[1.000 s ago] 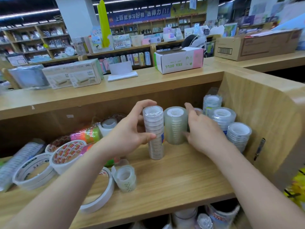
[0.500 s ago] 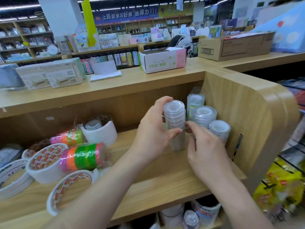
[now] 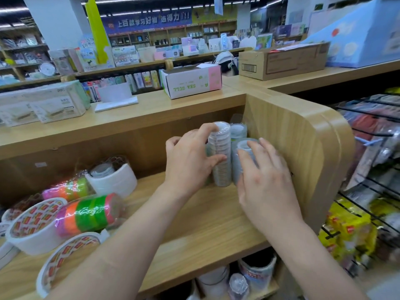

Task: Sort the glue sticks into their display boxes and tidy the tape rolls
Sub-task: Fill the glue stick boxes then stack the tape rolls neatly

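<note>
We log the shelf [image 3: 205, 224] first, closed on its right by a panel [image 3: 298, 161]. On the ledge above stands a box [image 3: 192, 83] marked SEA GULL. We cannot tell what it holds and we see no glue sticks anywhere, so that half of the task cannot be judged from here. At the shelf's left end the white rolls [image 3: 30, 241] lie loose and overlapping, with the neon packs [image 3: 86, 215] on their sides among them: not yet tidied. The left hand [image 3: 188, 161] is clamped round a clear stack [image 3: 223, 141], thumb in front and fingers over the top. The stack stands upright on the shelf near the right corner. The right hand [image 3: 266, 185] lies with fingers nearly straight against a second stack [image 3: 241, 146], just beside the first and close to the panel, and is not closed round it. A third stack [image 3: 238, 131] stands behind. Our judgement: the clear tapes are nearly gathered into the corner; the left-end rolls and the glue sticks are left to do.
</note>
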`<state>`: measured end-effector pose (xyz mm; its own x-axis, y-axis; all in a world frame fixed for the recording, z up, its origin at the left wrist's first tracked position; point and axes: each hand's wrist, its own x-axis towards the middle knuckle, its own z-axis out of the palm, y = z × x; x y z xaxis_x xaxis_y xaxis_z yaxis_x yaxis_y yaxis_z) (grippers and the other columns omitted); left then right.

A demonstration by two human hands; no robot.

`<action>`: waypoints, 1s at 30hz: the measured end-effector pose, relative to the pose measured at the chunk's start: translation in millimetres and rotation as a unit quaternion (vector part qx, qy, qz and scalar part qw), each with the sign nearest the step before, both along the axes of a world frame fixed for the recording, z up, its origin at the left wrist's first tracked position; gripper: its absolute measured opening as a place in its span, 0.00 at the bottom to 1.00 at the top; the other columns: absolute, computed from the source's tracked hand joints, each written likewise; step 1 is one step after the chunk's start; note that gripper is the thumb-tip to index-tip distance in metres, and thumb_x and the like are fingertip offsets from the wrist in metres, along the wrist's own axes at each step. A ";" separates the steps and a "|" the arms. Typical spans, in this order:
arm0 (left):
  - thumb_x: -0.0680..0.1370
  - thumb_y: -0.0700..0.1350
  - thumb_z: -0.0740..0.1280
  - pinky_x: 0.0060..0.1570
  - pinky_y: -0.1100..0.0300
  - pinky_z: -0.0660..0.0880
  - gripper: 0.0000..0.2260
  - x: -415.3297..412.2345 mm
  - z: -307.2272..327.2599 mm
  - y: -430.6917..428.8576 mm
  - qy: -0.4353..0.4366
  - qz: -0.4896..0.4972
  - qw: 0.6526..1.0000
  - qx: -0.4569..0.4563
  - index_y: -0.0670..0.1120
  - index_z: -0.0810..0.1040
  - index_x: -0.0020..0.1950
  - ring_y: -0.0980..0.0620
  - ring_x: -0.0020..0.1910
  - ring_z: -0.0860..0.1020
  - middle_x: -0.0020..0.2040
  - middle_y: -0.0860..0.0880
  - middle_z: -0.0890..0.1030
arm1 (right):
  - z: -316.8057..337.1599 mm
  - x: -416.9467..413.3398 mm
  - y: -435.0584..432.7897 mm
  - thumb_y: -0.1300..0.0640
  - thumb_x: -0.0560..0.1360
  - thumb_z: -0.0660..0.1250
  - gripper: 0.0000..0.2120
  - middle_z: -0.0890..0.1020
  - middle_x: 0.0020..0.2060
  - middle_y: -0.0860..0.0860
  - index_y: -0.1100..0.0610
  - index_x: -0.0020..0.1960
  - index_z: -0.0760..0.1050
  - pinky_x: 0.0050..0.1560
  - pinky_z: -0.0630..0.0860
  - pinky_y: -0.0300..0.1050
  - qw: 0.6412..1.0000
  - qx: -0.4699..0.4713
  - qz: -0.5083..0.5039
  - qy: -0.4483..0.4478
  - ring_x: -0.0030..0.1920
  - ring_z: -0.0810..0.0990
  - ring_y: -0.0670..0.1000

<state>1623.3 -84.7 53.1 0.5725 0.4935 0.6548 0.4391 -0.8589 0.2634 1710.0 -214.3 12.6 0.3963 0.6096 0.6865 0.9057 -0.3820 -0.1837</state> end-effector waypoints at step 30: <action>0.68 0.70 0.61 0.43 0.55 0.75 0.20 -284.9 -51.1 -19.0 0.207 0.080 0.974 -0.053 0.58 0.79 0.48 0.57 0.50 0.75 0.48 0.61 0.77 | -17.9 -155.6 49.0 0.49 0.70 0.74 0.32 0.74 0.58 0.35 0.30 0.64 0.58 0.63 0.68 0.40 0.864 -0.158 0.325 0.350 0.61 0.72 0.38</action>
